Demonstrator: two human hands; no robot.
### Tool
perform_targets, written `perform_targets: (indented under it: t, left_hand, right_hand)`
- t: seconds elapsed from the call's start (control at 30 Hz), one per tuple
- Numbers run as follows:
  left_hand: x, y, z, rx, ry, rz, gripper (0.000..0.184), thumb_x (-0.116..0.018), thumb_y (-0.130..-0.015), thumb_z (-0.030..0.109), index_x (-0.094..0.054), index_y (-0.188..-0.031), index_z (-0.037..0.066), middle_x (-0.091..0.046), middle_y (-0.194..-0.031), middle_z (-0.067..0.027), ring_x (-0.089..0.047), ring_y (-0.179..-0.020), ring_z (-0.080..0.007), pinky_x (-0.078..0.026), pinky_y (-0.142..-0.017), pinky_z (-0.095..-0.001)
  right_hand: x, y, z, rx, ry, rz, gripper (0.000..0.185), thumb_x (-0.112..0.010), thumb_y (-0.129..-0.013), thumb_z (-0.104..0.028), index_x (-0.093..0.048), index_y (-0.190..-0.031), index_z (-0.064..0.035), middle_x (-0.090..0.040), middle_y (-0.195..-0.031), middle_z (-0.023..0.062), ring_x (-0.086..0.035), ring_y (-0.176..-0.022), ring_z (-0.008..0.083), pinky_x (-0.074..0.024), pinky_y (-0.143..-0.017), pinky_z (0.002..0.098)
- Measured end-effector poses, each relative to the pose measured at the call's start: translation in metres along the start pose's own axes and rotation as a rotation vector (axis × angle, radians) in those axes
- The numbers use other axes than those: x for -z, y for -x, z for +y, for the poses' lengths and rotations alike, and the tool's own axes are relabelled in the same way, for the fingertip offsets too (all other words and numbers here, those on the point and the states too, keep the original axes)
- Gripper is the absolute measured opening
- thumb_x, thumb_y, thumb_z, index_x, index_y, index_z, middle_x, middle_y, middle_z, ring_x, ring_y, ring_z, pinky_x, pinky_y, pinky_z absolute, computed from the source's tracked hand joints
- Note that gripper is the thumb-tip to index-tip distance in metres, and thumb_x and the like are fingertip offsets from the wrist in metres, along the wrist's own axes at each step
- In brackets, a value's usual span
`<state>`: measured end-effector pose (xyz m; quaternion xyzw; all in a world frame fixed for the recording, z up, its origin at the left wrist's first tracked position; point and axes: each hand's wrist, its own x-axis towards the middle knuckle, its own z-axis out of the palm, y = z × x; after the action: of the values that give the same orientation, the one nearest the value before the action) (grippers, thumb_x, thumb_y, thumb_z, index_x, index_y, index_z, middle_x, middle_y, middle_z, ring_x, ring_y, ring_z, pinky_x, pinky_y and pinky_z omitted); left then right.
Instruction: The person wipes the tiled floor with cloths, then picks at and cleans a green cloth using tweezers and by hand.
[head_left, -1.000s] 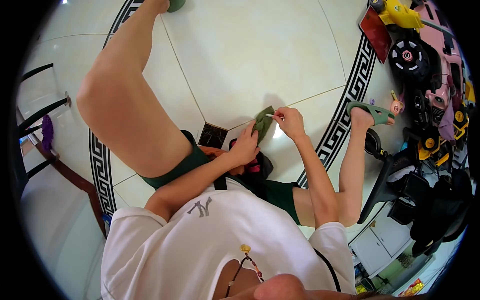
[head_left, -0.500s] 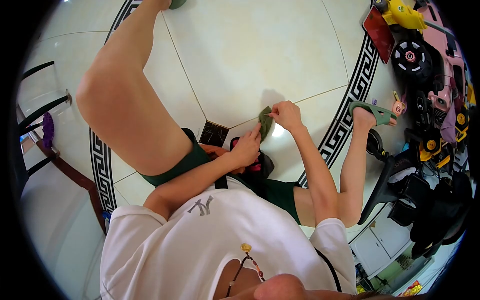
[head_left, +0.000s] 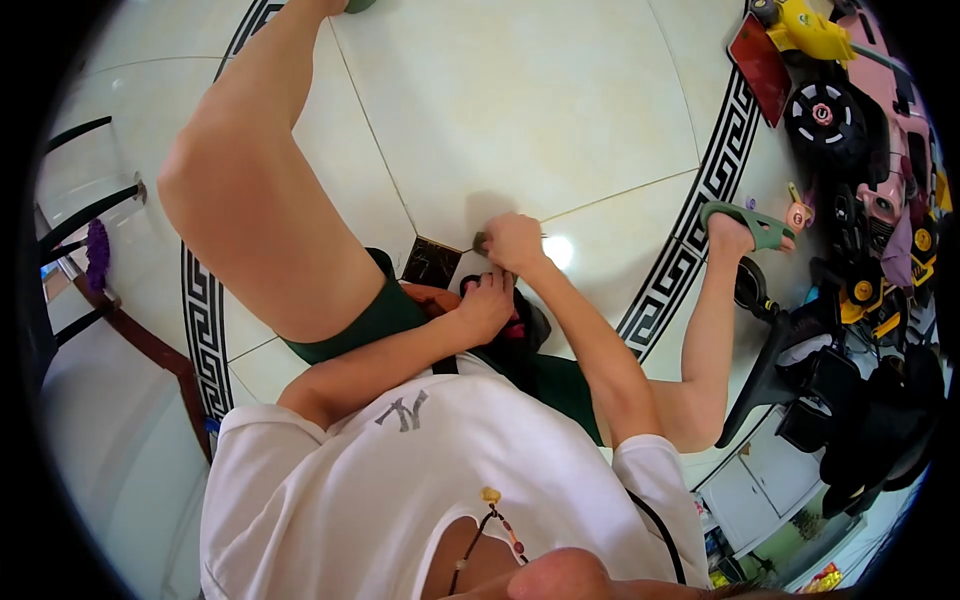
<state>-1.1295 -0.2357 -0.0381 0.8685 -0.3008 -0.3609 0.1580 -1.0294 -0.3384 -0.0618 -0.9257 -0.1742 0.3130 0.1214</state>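
Between my legs, low over the tiled floor, my right hand (head_left: 514, 242) is closed on a small green cloth (head_left: 480, 242). Only a dark bunched end of it shows past my knuckles; its exact kind is hidden. My left hand (head_left: 486, 306) is right below, fingers together, their tips meeting the underside of my right hand where the cloth is gripped. Under and beside my left hand lies a heap of clothes: an orange piece (head_left: 432, 298) and a black and pink piece (head_left: 533, 328).
Toys crowd the right side, with a pink toy car (head_left: 882, 200), a yellow toy (head_left: 812, 30) and a red flat panel (head_left: 758, 70). A dark-legged chair (head_left: 95, 215) with a purple fuzzy thing (head_left: 97, 257) stands left. My sandalled foot (head_left: 745, 232) rests at right.
My right hand has moved left and slightly down with the green cloth, which is now mostly covered. My left hand has shifted a little down, closer under it.
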Motion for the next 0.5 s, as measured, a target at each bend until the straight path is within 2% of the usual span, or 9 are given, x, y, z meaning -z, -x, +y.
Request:
perform_targets:
  t: [0.1, 0.23, 0.33, 0.43, 0.5]
  left_hand:
    - [-0.007, 0.004, 0.003, 0.025, -0.057, -0.001, 0.074, -0.075, -0.071, 0.028, -0.041, -0.122, -0.013, -0.045, -0.122, -0.0284, -0.050, -0.107, -0.0354, -0.050, -0.081, -0.0440]
    - [-0.005, 0.009, -0.003, -0.026, -0.012, 0.048, 0.073, -0.073, -0.072, 0.028, -0.041, -0.122, -0.013, -0.047, -0.120, -0.0276, -0.051, -0.107, -0.0354, -0.049, -0.081, -0.0439]
    - [-0.007, 0.011, -0.002, -0.086, -0.098, 0.202, 0.062, -0.065, -0.075, 0.020, -0.044, -0.121, -0.015, -0.052, -0.109, -0.0255, -0.053, -0.099, -0.0328, -0.050, -0.072, -0.0407]
    - [-0.004, 0.010, -0.001, -0.089, -0.168, 0.059, 0.059, -0.064, -0.077, 0.021, -0.045, -0.120, -0.015, -0.052, -0.109, -0.0245, -0.053, -0.099, -0.0328, -0.050, -0.073, -0.0416]
    - [-0.005, 0.011, -0.004, -0.086, -0.081, 0.132, 0.059, -0.064, -0.077, 0.022, -0.045, -0.119, -0.015, -0.052, -0.109, -0.0242, -0.053, -0.100, -0.0326, -0.050, -0.073, -0.0413]
  right_hand:
    - [-0.009, -0.004, -0.024, 0.033, 0.032, -0.003, 0.012, -0.071, -0.068, -0.023, -0.068, -0.069, -0.0115, -0.065, -0.069, 0.0123, -0.064, -0.069, 0.0313, -0.0500, -0.059, 0.0425]
    - [0.002, -0.006, -0.001, 0.036, 0.069, -0.005, 0.012, -0.070, -0.068, -0.023, -0.068, -0.066, -0.0110, -0.065, -0.069, 0.0121, -0.064, -0.068, 0.0313, -0.0501, -0.057, 0.0432]
    - [0.010, -0.001, 0.011, -0.008, 0.063, 0.012, 0.013, -0.070, -0.067, -0.023, -0.067, -0.063, -0.0116, -0.065, -0.067, 0.0120, -0.064, -0.066, 0.0319, -0.0498, -0.055, 0.0442]
    - [-0.008, -0.002, -0.022, 0.100, 0.093, 0.037, 0.012, -0.070, -0.070, -0.023, -0.066, -0.067, -0.0115, -0.064, -0.069, 0.0109, -0.064, -0.069, 0.0318, -0.0491, -0.058, 0.0435]
    - [-0.007, -0.005, -0.016, 0.085, 0.045, -0.013, 0.013, -0.070, -0.069, -0.023, -0.065, -0.068, -0.0115, -0.064, -0.069, 0.0107, -0.063, -0.070, 0.0319, -0.0487, -0.058, 0.0437]
